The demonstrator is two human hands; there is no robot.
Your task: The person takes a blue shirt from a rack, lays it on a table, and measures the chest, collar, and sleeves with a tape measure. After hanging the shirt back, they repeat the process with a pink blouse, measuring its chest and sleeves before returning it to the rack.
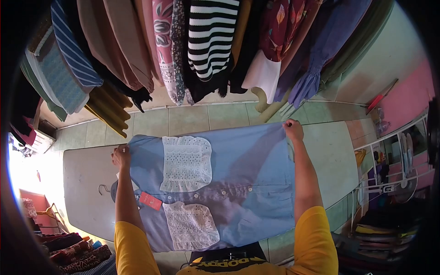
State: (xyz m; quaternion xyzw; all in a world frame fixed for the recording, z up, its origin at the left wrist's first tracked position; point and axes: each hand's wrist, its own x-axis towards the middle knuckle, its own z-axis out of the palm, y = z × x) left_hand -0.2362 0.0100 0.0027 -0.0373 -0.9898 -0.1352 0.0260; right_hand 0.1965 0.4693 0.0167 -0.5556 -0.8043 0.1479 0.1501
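Note:
A light blue button-up shirt [247, 160] lies spread on a long board [87, 183], its collar end to the left. Two white eyelet lace panels [187, 160] sit on its front, one on each side of the button line. My left hand [120, 156] is closed on the shirt's far shoulder edge. At the far hem corner, my right hand [293, 129] pinches the cloth between thumb and fingers. A red tag [150, 200] lies near the collar. The metal hook of a hanger [103, 188] sticks out past the neck, partly behind my left forearm.
Many garments hang in a row beyond the board, including a striped top [213, 36]. Folded clothes [82, 256] are stacked at the lower left. On the right stand a white metal rack [389, 183] and more dark folded clothes [376, 238]. Pale tiles [192, 118] cover the floor.

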